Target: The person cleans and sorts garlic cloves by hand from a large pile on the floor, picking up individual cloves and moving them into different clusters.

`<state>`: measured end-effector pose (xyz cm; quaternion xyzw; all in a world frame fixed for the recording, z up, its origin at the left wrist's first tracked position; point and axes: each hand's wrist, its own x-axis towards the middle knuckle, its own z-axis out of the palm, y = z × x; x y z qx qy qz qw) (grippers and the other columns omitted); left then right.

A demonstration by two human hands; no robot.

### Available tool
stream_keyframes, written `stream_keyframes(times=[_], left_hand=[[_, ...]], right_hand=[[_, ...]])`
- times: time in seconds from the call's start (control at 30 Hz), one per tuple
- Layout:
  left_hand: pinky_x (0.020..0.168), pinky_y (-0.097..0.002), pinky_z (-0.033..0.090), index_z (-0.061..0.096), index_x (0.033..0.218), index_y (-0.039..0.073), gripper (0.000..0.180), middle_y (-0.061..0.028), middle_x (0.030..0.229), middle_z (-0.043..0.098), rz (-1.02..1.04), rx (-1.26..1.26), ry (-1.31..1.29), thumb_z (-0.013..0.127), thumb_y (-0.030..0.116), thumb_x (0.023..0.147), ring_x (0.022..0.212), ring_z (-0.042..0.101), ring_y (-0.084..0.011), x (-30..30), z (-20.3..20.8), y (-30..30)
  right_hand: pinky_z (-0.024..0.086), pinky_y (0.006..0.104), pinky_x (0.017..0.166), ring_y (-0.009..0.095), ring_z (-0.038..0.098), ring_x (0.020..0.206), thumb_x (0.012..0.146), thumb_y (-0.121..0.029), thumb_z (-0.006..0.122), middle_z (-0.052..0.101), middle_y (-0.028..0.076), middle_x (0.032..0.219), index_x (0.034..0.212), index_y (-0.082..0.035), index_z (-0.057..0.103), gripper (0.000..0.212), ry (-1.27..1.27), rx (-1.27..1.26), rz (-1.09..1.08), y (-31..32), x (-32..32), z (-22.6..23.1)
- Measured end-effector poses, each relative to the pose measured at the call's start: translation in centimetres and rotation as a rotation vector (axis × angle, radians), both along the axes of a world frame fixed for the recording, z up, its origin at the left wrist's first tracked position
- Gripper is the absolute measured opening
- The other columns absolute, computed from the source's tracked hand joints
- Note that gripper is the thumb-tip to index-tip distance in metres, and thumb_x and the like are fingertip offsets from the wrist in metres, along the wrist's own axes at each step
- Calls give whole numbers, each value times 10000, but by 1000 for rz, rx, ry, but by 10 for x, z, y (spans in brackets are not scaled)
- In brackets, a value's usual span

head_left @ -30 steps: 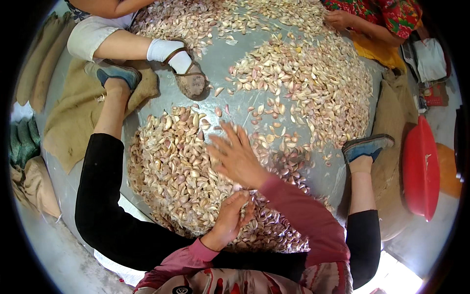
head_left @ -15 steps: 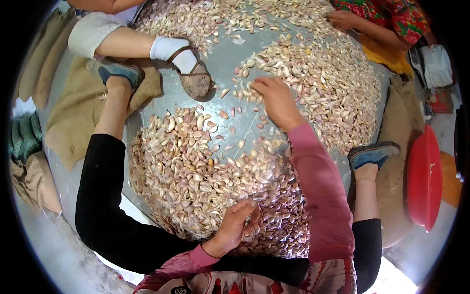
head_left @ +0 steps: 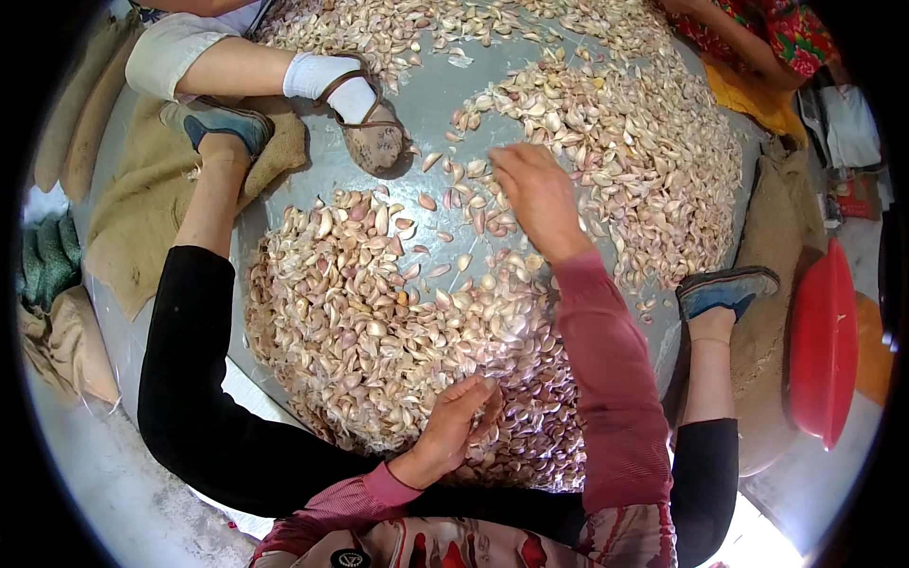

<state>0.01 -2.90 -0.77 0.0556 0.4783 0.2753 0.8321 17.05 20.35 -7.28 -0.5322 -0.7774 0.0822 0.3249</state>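
Loose garlic cloves lie in a near pile between my legs and in a far pile at the right, on a grey surface. My right hand reaches over the gap between the piles. Its fingers are loosely stretched to the left, over a few scattered cloves, and I see nothing gripped in them. Low at the near pile's front edge is my left hand, thumb up and fingers curled. Whatever those fingers hold is hidden.
A person's shoe rests on the surface at the upper left. Another person's arm is at the upper right. Burlap lies at the left, and a red basin stands at the right. My shoes flank the piles.
My right hand stays near the same spot, with more loose cloves now showing just below its fingers. The other person's hand at the upper right has drawn back from the far cloves.
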Motion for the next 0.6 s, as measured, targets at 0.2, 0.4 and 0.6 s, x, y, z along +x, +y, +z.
stream_keyframes(times=[0.2,0.4,0.6], left_hand=[[462,-205,302,604,841,107,267,15,709,547,-35,-17,4,572,332,980,564,460,-71,1,4,9],[457,-189,286,573,953,91,200,15,709,529,139,195,116,517,272,1014,555,429,-49,-6,1,28],[510,-170,312,527,954,64,110,13,735,572,110,600,369,546,161,1003,582,385,-7,-10,13,46]], right_hand=[[485,346,795,232,586,936,821,-80,643,619,60,938,998,-59,667,180,-91,-120,92,10,-13,-4],[455,236,683,82,538,765,924,-72,588,578,-16,894,1051,-49,621,132,1052,-817,-5,-61,-18,39],[444,223,655,69,518,738,937,-39,554,569,3,897,1091,-37,530,155,1238,-1043,26,-152,-37,68]])
